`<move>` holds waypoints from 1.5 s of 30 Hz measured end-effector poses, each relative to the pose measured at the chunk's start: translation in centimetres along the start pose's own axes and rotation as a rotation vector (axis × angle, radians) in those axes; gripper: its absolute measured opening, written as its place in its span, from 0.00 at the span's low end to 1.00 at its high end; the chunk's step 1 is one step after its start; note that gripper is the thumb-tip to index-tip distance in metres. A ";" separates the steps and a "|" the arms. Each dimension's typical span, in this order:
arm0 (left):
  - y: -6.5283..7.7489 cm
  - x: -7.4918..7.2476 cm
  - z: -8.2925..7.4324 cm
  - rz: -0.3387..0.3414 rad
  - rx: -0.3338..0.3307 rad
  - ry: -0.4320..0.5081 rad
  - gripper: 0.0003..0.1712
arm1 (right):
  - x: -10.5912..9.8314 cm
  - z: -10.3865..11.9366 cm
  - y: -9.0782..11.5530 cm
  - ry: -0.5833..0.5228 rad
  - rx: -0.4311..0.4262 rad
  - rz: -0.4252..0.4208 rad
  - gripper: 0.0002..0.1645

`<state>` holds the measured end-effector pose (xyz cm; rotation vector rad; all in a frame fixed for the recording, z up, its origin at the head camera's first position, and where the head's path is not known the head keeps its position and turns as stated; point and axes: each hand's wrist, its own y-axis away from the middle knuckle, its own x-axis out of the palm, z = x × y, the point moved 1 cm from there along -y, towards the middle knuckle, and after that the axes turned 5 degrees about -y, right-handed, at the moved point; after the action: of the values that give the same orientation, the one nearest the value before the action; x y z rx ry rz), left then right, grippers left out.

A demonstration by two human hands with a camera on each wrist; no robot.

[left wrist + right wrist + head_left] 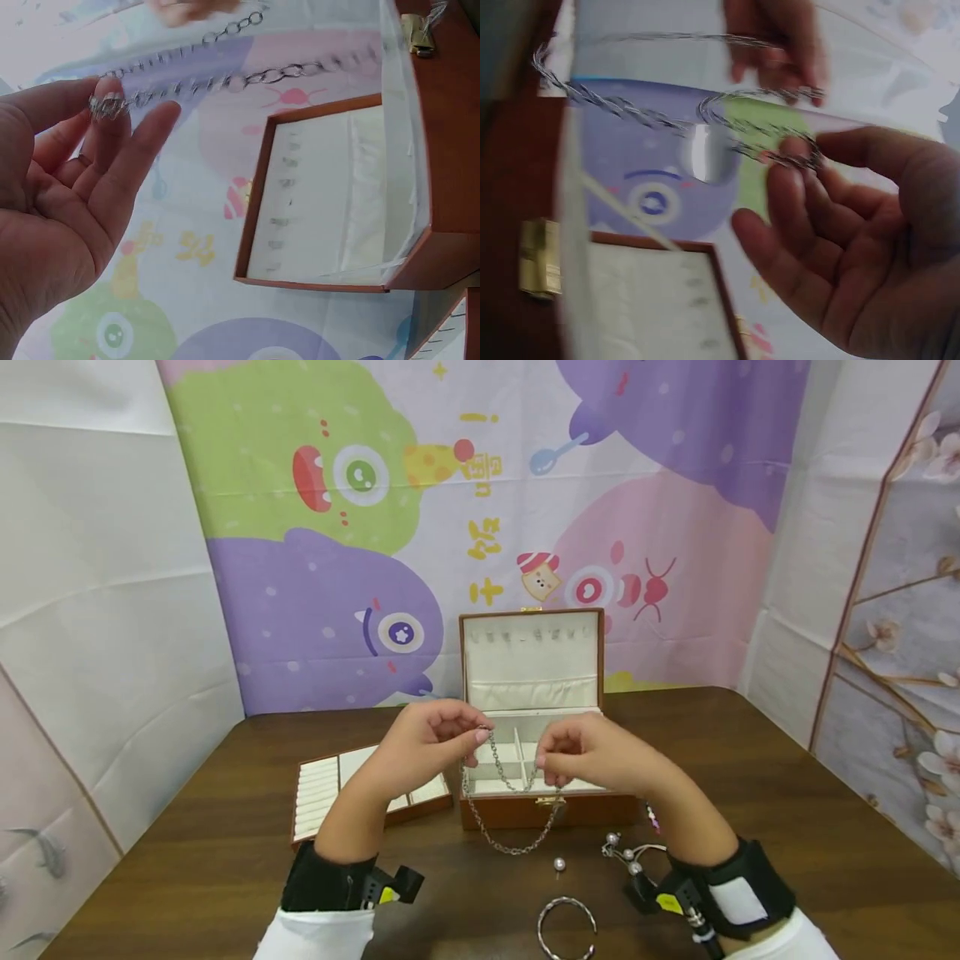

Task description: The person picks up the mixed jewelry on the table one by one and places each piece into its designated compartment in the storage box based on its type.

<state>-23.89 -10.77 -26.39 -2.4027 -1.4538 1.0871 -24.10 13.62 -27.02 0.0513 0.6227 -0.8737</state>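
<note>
A silver chain necklace (517, 851) hangs in loops between my two hands, in front of an open brown jewelry box (592, 812). My left hand (420, 747) pinches one part of it between thumb and fingertips. On the other side, my right hand (607, 756) pinches another part, slightly lower. In the right wrist view a shiny silver plate (709, 154) shows on the chain. The box's lid stands upright at the back, with a cream lining and a row of small hooks, and its cream compartments (487, 787) lie behind the necklace.
Left of the box lies a brown-edged tray (418, 811) with ring rolls, partly behind my left arm. A pearl earring (559, 864), a silver cuff bangle (542, 928) and a pearl bracelet (628, 855) lie on the wooden table (465, 893), nearer me. A printed curtain (480, 443) hangs behind.
</note>
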 end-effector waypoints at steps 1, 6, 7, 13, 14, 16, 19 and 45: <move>0.0 -0.1 -0.1 -0.006 0.001 -0.012 0.07 | 0.5 -0.3 -0.2 0.026 0.000 0.049 0.06; 0.2 0.1 -0.6 0.016 0.012 -0.008 0.07 | 2.8 -1.7 -1.2 0.106 0.001 0.205 0.06; 0.2 0.1 -0.7 0.019 0.021 -0.013 0.07 | 3.1 -1.8 -1.3 0.118 -0.004 0.220 0.05; 0.2 0.4 -1.0 0.015 0.085 -0.186 0.06 | 3.8 -2.4 -1.6 0.230 -0.045 0.215 0.03; 0.2 0.5 -1.1 0.021 0.095 -0.216 0.06 | 3.7 -2.4 -1.6 0.236 -0.045 0.184 0.04; 0.2 0.7 -1.1 0.048 0.113 -0.255 0.06 | 3.5 -2.2 -1.6 0.182 -0.041 0.112 0.07; 0.0 1.1 -1.1 0.094 0.145 -0.309 0.06 | 3.1 -1.8 -1.4 -0.093 -0.010 0.031 0.15; 0.1 1.4 -0.4 0.172 0.074 -0.281 0.06 | 1.4 1.2 0.2 -0.210 -0.037 -0.194 0.11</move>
<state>-23.17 -9.57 -26.85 -2.4364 -1.2682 1.5433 -22.74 12.41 -26.78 -0.1348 0.4511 -1.0397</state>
